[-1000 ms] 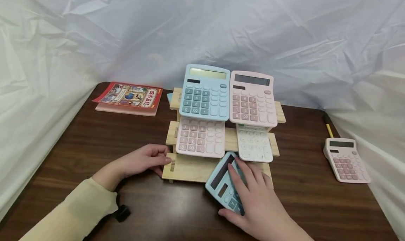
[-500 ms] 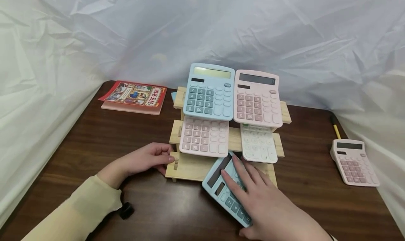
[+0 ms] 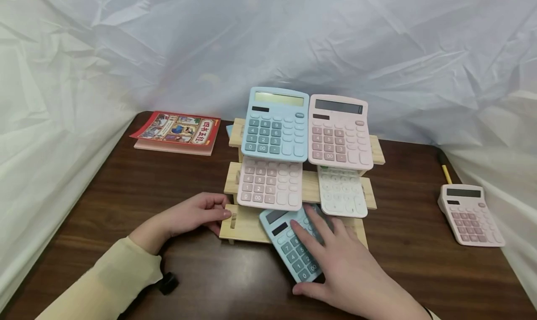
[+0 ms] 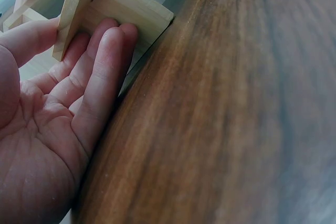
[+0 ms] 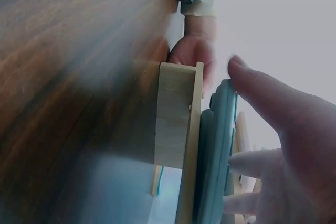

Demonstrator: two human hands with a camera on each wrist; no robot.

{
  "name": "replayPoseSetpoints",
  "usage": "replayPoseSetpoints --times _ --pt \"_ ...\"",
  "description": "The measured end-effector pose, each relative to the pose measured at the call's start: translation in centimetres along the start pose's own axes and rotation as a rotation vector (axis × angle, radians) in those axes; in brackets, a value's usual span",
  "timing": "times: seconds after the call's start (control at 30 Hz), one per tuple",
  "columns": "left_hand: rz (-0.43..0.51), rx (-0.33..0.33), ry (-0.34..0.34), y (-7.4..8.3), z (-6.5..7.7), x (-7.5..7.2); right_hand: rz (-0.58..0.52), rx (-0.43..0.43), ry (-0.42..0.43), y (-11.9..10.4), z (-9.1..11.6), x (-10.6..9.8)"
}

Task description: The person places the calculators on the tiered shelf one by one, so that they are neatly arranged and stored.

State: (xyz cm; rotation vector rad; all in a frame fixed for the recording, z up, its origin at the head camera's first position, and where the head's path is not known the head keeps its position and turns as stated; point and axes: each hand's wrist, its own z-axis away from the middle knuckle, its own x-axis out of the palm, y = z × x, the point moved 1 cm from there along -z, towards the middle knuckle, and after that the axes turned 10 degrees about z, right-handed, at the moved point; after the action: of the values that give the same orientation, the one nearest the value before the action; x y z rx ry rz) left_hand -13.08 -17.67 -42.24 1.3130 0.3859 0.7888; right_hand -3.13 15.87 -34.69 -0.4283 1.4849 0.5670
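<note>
A tiered wooden stand (image 3: 251,224) holds calculators on its shelves. My left hand (image 3: 189,217) grips the left end of its lowest shelf, thumb in front; in the left wrist view, the fingers (image 4: 107,56) curl behind the board. A blue calculator (image 3: 289,247) lies slanted over that shelf, its top just under the pink calculator (image 3: 270,184) above, its lower end out past the front edge. My right hand (image 3: 348,264) rests spread fingers on its face and covers its right side. In the right wrist view, the thumb (image 5: 257,85) stands off the calculator's edge.
Above are a white calculator (image 3: 341,191), another blue calculator (image 3: 272,124) and a pink calculator (image 3: 340,131). A red-covered book (image 3: 180,128) lies back left. Far right, another pink calculator (image 3: 470,215) lies near a yellow stick (image 3: 447,174). White sheeting (image 3: 268,40) surrounds the table.
The blue calculator has slid left and turned straighter, its top further over the lowest shelf, with my right hand on it. My left hand keeps its hold on the stand.
</note>
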Motion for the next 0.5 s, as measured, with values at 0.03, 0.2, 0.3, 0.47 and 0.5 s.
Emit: replayPoseSetpoints --times 0.03,0.2,0.3,0.47,0.5 --pt "-0.003 -0.001 0.002 0.02 -0.04 -0.01 0.009 -0.008 0.0 0.06 0.04 0.02" --pt "0.002 -0.011 0.002 -0.04 -0.08 -0.04 0.052 -0.075 0.031 0.35 0.12 0.04" --pt "0.007 -0.013 -0.007 -0.2 -0.06 -0.03 0.054 -0.08 0.059 0.36 0.07 0.04" --pt "0.002 -0.005 -0.008 -0.21 -0.06 -0.04 0.019 -0.036 0.091 0.14 -0.19 0.1" --pt "0.0 -0.006 -0.008 -0.18 -0.07 -0.05 0.012 -0.029 0.098 0.1 -0.23 0.12"
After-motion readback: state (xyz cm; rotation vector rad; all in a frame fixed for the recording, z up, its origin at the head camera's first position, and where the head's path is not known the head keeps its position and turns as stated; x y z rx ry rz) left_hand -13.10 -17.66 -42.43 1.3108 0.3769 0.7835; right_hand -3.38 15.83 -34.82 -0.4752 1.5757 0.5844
